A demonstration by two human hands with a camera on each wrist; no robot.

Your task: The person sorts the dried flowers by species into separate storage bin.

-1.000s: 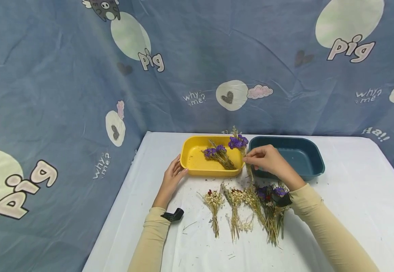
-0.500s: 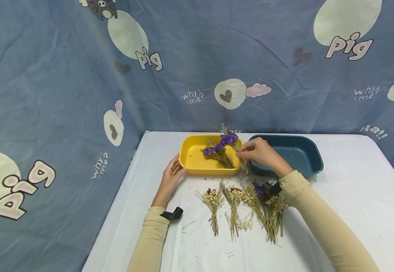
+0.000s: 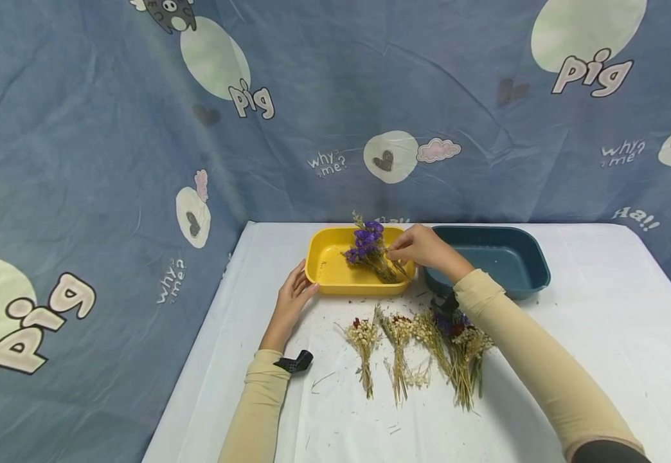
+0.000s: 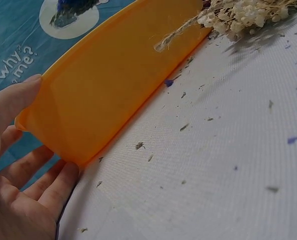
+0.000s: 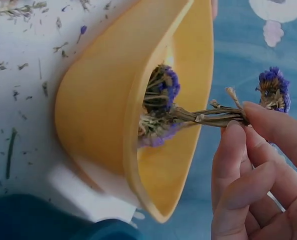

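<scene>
My right hand [image 3: 422,249] pinches the thin stems [image 5: 208,118] of a small dried purple flower bunch between thumb and fingertips, over the right side of a yellow tub [image 3: 330,290]. Its purple heads [image 3: 372,229] point to the back left. Another dried purple bunch [image 3: 354,257] lies in the tub, overlapping the held one in the head view. My left hand [image 3: 290,302] holds the tub's near left corner. In the left wrist view, the thumb [image 4: 23,95] rests on the near wall and the fingers [image 4: 61,187] bend round the corner.
A dark teal tub [image 3: 509,263] stands right of the yellow one. In front lie several dried bunches: a cream one [image 3: 364,341], another with red bits [image 3: 399,334], and a mixed pile [image 3: 464,360] under the right forearm. Plant crumbs dot the white cloth [image 3: 335,424].
My right hand has moved left with the purple bunch, from the gap between the tubs to over the yellow tub. My left hand has stayed at the tub's corner.
</scene>
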